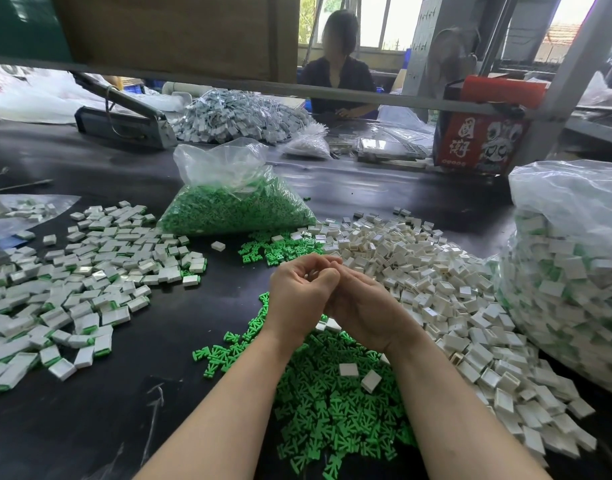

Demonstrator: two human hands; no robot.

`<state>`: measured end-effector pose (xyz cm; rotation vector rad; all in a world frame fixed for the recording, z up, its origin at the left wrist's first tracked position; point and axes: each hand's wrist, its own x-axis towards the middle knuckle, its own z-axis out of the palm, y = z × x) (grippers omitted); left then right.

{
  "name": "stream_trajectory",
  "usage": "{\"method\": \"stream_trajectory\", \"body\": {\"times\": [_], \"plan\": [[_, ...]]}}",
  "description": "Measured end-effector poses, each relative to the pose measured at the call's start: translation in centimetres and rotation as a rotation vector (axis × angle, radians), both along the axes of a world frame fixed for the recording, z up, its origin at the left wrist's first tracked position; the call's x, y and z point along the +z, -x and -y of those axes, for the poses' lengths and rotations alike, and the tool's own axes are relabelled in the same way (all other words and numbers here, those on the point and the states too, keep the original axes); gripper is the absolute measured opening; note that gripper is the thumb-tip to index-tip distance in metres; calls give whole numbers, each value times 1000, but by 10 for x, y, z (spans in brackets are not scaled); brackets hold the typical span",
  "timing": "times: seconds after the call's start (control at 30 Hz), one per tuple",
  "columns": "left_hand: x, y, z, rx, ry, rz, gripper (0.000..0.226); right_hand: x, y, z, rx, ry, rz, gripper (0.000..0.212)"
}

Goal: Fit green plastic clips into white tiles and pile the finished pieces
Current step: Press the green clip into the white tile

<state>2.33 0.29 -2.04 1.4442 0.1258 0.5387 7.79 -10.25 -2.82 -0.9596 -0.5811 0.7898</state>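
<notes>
L hand [299, 299] & R hand [361, 306] pressed together, fingers curled – can't tell what's held. Green clips [332, 407] below, white tiles [436, 289] just right.

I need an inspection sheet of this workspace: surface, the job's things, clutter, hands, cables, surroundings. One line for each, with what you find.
Surface: dark table, scuffed with pale marks near the front.
Job's things: loose green clips under the forearms; bag of green clips behind; white tiles heaped at right; finished pieces piled at left; clear bag of finished pieces at far right.
Clutter: red printed box; grey parts heap.
Hands: left hand and right hand pressed together, fingers curled; what they hold is hidden.
Cables: nothing seen.
Surroundings: another person sits across the table, windows behind.
</notes>
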Motion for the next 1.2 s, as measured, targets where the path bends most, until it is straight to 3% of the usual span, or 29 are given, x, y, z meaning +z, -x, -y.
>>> {"method": "stream_trajectory", "body": {"times": [0.67, 0.87, 1.2], "plan": [[1, 4, -4, -49, -28, -14, 15, -3, -3, 1, -17, 26, 24, 39], [6, 7, -12, -131, -53, -40, 16, 0, -4, 2, -16, 42, 6, 47], [10, 10, -28, -331, 13, -34, 15, 4, -4, 4, 74, -13, -86, 39]]}}
